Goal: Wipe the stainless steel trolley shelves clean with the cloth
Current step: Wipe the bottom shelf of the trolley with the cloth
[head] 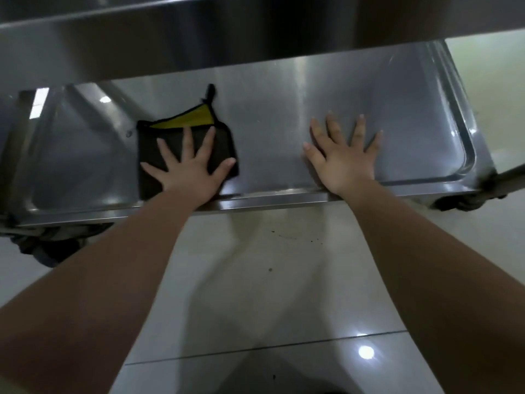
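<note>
On shelf (284,109): left hand (190,169) flat on cloth (150,155)

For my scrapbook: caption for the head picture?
Left hand presses cloth on trolley shelf; right hand lies flat alongside.

The lower shelf (284,115) is stainless steel with a fine brushed grain. It is smooth and half-glossy, throwing back soft streaks of light and blurred reflections. Its pressed rim shines brighter along the front edge and round the right front corner. The upper shelf (170,44) is the same steel, duller and in shadow. The cloth (147,143), towards the lower shelf's left front, is soft fabric, dark and matt, with a yellow face at its far edge and a black border and loop. The floor (255,294) is pale tile, smooth and highly glossy, with a thin dark grout line and dark specks. The castor (466,201) under the right front corner looks dark and matt; its material is unclear.
</note>
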{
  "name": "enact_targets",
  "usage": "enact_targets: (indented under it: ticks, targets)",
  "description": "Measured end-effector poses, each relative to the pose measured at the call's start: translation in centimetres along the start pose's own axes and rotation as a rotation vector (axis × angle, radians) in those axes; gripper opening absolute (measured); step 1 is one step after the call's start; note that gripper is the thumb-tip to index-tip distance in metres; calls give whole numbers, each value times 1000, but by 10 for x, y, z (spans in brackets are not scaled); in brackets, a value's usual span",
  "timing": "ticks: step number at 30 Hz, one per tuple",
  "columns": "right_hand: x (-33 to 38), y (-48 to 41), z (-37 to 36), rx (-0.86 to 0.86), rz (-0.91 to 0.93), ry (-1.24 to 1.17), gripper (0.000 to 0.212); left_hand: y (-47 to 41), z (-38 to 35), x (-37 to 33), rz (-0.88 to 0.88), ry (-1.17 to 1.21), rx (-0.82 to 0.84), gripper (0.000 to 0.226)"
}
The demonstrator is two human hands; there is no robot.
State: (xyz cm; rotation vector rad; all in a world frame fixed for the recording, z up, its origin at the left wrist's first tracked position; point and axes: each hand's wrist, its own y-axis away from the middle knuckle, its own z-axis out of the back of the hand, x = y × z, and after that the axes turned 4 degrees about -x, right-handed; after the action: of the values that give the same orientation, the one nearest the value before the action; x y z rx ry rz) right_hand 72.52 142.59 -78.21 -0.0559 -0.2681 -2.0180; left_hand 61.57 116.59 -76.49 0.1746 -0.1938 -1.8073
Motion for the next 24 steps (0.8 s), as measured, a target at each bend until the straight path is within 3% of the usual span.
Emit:
enact_targets:
  ticks: [5, 7, 9, 10, 12, 13, 15, 18, 21, 24]
  targets:
    - [-6, -2, 9, -61, -64, -405, 51, 44, -17, -140, -238, 13, 50, 81]
    - [-14, -2, 22, -125, -202, -834, 46, 54, -13, -174, -275, 100, 90, 76]
    - [-17, -1, 40, -211, -335, -1217, 44, 54, 0, -171, -302, 386, -25, 60]
    - [-14, -1, 46, -252, -301, -1174, 45, 53, 7, -157, -290, 552, -157, 50]
    - [7, -3, 45, -285, -114, -686, 48, 40, 16, -116, -229, 577, -374, 45]
    - [26, -1, 38, -277, -18, -427, 49, 29, 18, -92, -196, 456, -397, 48]
    - [67, 6, 22, -160, 145, -155, 54, 9, 19, -52, -143, 191, -293, 56]
    - [80, 9, 4, -15, 222, -14, 61, -8, 7, -40, -218, 29, -121, 56]
    - [24, -4, 6, -87, 192, 13, 62, -11, -6, -48, -243, 21, -80, 53]
    - [-66, -15, 17, -166, 22, 35, 64, -10, -11, -48, -237, 20, -126, 52]
